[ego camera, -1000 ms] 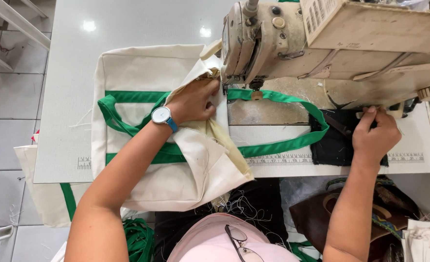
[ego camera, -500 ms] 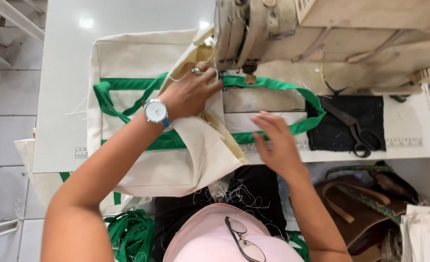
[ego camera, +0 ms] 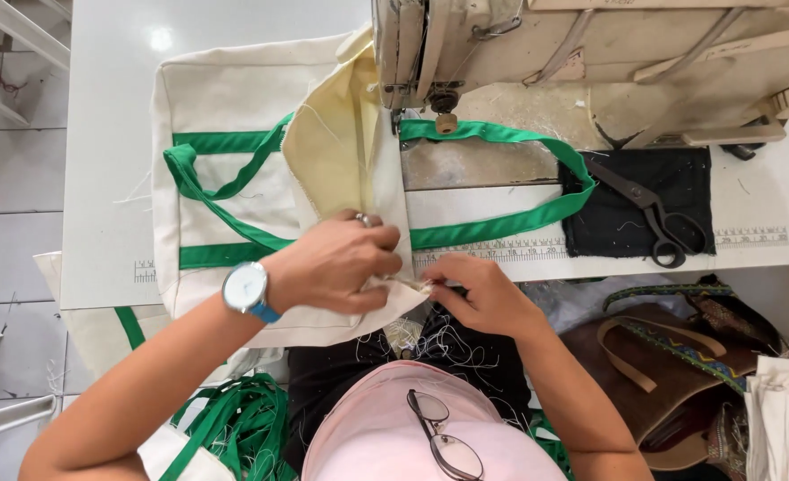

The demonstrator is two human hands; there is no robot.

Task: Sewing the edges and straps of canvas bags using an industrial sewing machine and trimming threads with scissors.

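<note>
A cream canvas bag [ego camera: 225, 102] with green strap handles [ego camera: 501, 135] lies on the white sewing table, one edge folded up under the head of the beige sewing machine [ego camera: 608, 53]. My left hand [ego camera: 336, 263], with a watch on the wrist, presses and pinches the folded bag edge near the table's front. My right hand [ego camera: 479, 294] pinches the same edge beside it, fingertips almost meeting the left hand's. A pale yellow lining [ego camera: 332, 147] shows inside the fold.
Black scissors [ego camera: 653, 214] lie on a black cloth patch [ego camera: 644, 200] to the right. A brown bag [ego camera: 679, 374] sits below the table at right, loose green strapping [ego camera: 238, 423] at lower left. Folded cream fabric [ego camera: 786, 414] is stacked at far right.
My right hand came from the scissors at right across to the bag's front edge. My left hand slid down from near the needle to that same edge.
</note>
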